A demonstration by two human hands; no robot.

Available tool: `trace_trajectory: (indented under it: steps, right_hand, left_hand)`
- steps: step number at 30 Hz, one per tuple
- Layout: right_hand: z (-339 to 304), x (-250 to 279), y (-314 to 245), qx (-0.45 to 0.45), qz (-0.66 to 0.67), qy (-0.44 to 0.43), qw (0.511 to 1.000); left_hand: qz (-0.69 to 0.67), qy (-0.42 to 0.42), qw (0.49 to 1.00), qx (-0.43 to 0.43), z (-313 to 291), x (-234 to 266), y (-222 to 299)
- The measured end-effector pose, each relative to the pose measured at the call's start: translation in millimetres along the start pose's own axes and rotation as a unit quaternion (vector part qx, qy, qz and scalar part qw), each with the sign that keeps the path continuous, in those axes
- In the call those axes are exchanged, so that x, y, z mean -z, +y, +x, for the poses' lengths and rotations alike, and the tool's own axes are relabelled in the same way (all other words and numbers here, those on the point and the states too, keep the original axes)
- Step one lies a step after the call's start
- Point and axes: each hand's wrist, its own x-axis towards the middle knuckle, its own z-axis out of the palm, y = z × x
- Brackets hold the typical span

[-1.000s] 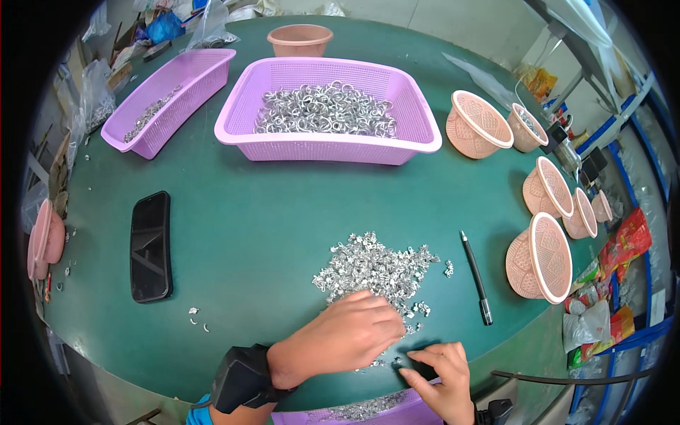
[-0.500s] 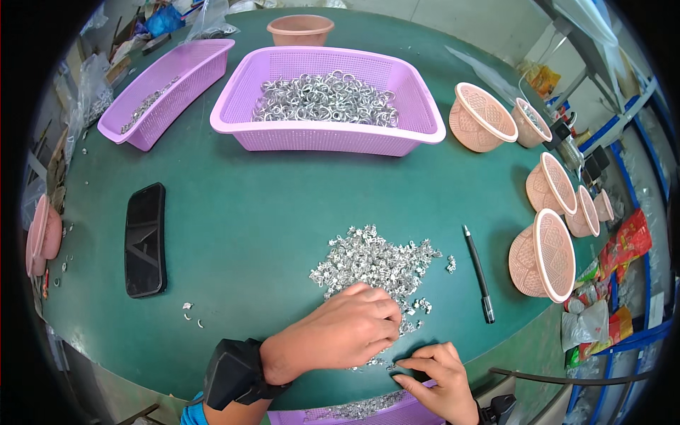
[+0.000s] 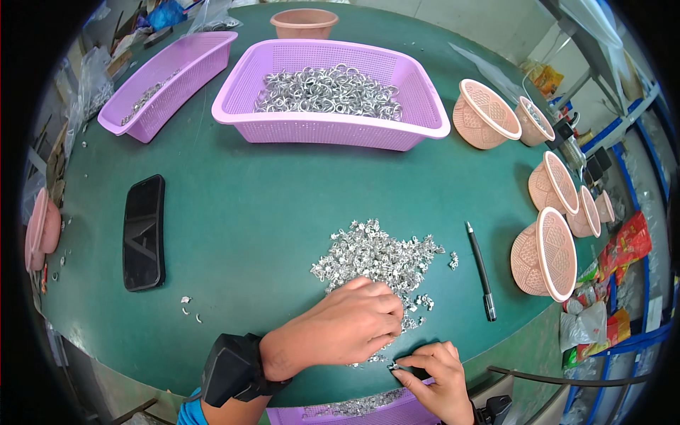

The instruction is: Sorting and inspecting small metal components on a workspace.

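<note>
At the near side of the green worktop point(image 3: 269, 205), a loose pile of small silvery metal parts point(image 3: 375, 248) lies just beyond the person's two hands. The parts overlap so closely that single shapes are hard to make out. The left hand point(image 3: 343, 322) lies palm down over the near edge of the pile and covers some of it; its fingers curl under, their tips are out of sight, and I cannot tell whether its grip is apart or clamped on something. The right hand point(image 3: 438, 377) is just beside it, with thumb and forefinger drawn together on one small metal piece point(image 3: 394, 366), mostly masked by the fingertips. A few loose bits lie between the two hands.

Below them, a purple basket point(image 3: 283, 416) is cut off by the lower edge, and the right hand hides part of it; the small metal pieces in it blur together. A black wrist device point(image 3: 237, 372) covers the left wrist, while the one on the right wrist is partly cut off at the bottom.

Farther back, a large purple basket point(image 3: 333, 129) holds metal rings, its front wall hiding the lower ones. A black phone point(image 3: 144, 234) lies to the left, a dark pen point(image 3: 482, 273) right of the pile, and near the pen a pink basket point(image 3: 525, 262) tilts, its inside only partly visible.
</note>
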Motion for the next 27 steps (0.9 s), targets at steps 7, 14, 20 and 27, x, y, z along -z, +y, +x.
trace_trajectory:
  steps: [7, 14, 20, 27]
  right_hand:
    - [5.1, 4.9, -9.0, 0.004, 0.032, -0.011, 0.999]
    - [3.2, 5.0, -11.2, -0.032, 0.073, 0.001, 0.997]
    - [-0.5, 3.8, -11.9, 0.009, 0.009, -0.008, 1.000]
    - [-2.3, 7.0, -12.9, -0.001, 0.034, -0.028, 0.999]
  left_hand:
    - [0.005, -0.001, 1.000, 0.007, -3.6, -0.5, -2.2]
    - [0.004, -0.006, 1.000, 0.010, -3.4, -0.6, -2.5]
    - [0.002, -0.013, 1.000, 0.002, 0.0, 1.0, -0.5]
    - [-0.001, -0.006, 1.000, 0.003, -1.9, 0.1, -1.2]
